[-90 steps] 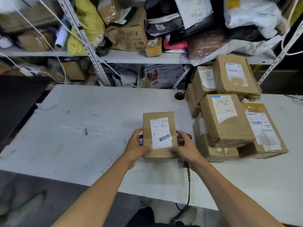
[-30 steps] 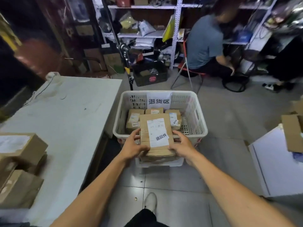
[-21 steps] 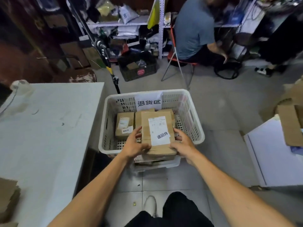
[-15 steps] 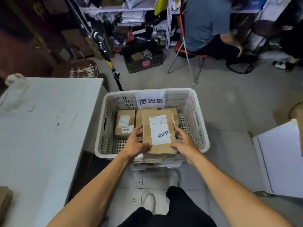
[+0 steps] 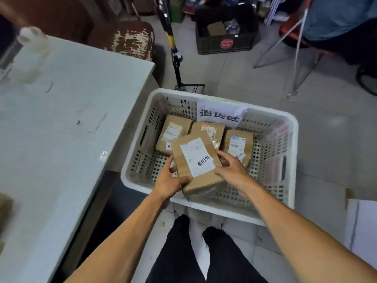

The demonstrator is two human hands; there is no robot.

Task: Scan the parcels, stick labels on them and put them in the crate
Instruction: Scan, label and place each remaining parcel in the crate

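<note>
Step in hand: placing. A labelled parcel (image 5: pixel 196 162) is being held inside the white crate (image 5: pixel 289 127), tilted, above its perforated floor and overlapping three parcels (image 5: pixel 237 145) lying at the far end. The left hand (image 5: pixel 170 181) is being kept closed on the near-left corner, and the right hand (image 5: pixel 232 170), fingers half-curled, against the right edge. Next move, as judged: lowering flat, then releasing.

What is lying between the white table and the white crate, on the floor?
Nothing lies there: in the head view, only a narrow dark strip of bare floor separates the table edge from the crate wall.
</note>
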